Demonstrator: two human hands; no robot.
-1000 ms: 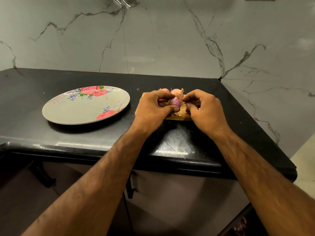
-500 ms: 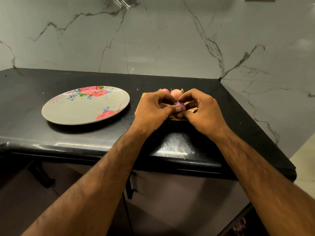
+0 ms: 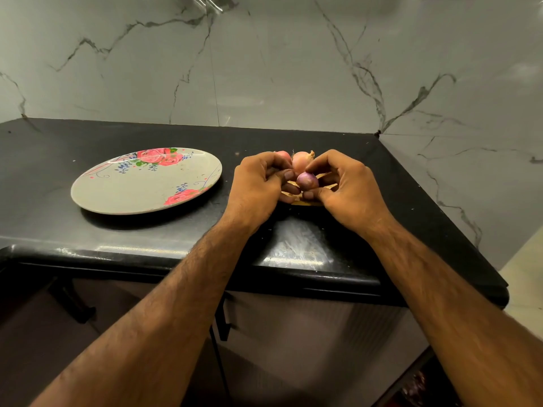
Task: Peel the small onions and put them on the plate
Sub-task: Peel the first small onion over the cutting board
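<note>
The plate (image 3: 132, 195) lies left on the counter (image 3: 88, 233). The left hand (image 3: 258, 186) curls its grip, thumb against the onion (image 3: 307, 180), which the right hand (image 3: 349, 189) pinches top and bottom above the counter. Small, light, probably slippery: hold its ends.

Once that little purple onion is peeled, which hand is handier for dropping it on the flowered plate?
Probably the left hand: the plate lies on its side. Both hands hold the purple onion, so the right hand would have to reach across the left.
</note>
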